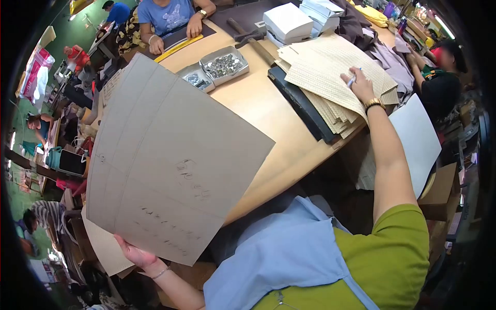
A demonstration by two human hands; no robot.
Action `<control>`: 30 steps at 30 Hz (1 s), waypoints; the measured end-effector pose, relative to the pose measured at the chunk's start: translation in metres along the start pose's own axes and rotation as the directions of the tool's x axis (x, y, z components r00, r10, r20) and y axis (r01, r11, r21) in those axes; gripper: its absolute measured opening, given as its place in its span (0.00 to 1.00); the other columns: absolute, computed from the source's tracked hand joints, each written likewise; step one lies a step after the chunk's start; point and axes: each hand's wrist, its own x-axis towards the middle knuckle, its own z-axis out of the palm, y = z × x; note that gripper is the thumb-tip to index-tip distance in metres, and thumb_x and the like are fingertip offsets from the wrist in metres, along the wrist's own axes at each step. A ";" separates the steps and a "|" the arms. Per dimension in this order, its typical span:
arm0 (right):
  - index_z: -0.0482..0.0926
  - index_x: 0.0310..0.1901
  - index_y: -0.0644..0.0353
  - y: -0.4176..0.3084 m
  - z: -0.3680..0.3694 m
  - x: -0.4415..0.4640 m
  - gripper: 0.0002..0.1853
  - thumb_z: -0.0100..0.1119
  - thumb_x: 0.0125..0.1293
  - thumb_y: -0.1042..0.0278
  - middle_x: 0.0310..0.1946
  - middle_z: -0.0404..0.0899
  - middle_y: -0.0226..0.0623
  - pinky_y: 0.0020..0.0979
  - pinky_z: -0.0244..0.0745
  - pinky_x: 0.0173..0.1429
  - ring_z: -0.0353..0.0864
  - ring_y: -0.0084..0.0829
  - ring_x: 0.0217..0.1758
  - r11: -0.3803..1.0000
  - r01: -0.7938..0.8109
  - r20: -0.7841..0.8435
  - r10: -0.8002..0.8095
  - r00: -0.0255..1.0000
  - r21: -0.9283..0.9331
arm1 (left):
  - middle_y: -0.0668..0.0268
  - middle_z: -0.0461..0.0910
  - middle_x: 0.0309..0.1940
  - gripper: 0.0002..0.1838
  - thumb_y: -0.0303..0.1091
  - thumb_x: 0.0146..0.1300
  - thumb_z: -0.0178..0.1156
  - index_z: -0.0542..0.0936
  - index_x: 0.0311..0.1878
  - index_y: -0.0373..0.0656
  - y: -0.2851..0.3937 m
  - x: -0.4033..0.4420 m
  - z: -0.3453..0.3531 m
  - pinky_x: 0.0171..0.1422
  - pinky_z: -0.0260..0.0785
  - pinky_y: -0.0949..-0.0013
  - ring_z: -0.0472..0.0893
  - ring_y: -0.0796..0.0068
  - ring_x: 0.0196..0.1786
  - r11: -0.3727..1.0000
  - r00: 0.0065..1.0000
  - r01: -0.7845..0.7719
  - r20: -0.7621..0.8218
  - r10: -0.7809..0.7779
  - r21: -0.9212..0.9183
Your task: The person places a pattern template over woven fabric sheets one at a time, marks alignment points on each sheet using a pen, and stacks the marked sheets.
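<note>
Grey card [175, 155] in left fingers [121, 242]; right fingers [356, 71] curled round pen [351, 82].

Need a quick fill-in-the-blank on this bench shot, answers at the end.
The left hand holds up a large, written-on board coloured ____. The pen is in the person's ____ hand, at the cream sheets. The long strip by a co-worker's hand is ____.

Missing words: grey; right; yellow.
</note>
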 end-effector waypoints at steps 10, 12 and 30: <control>0.72 0.57 0.56 -0.093 -0.048 -0.068 0.40 0.79 0.47 0.44 0.47 0.81 0.45 0.37 0.76 0.55 0.82 0.46 0.51 0.814 0.567 -0.002 -0.572 0.820 0.127 | 0.62 0.70 0.67 0.29 0.49 0.73 0.53 0.68 0.69 0.41 -0.002 -0.008 0.011 0.75 0.57 0.55 0.68 0.62 0.69 0.997 0.991 -0.012 -0.129 0.021 0.073; 0.73 0.52 0.58 -0.097 -0.048 -0.088 0.33 0.78 0.47 0.53 0.44 0.82 0.43 0.41 0.76 0.53 0.82 0.48 0.49 0.776 0.622 0.024 -0.627 0.779 0.102 | 0.63 0.71 0.67 0.29 0.49 0.73 0.54 0.68 0.69 0.41 0.000 -0.007 0.014 0.74 0.58 0.55 0.68 0.62 0.69 0.996 0.991 -0.017 -0.127 0.028 0.093; 0.76 0.50 0.63 -0.045 -0.091 0.015 0.32 0.55 0.68 0.34 0.41 0.81 0.39 0.35 0.75 0.52 0.80 0.33 0.52 0.929 -0.002 0.184 -0.072 0.980 0.371 | 0.62 0.74 0.65 0.25 0.45 0.72 0.56 0.72 0.66 0.41 -0.009 0.002 0.017 0.74 0.59 0.54 0.70 0.62 0.68 0.998 0.995 0.022 -0.098 -0.027 -0.061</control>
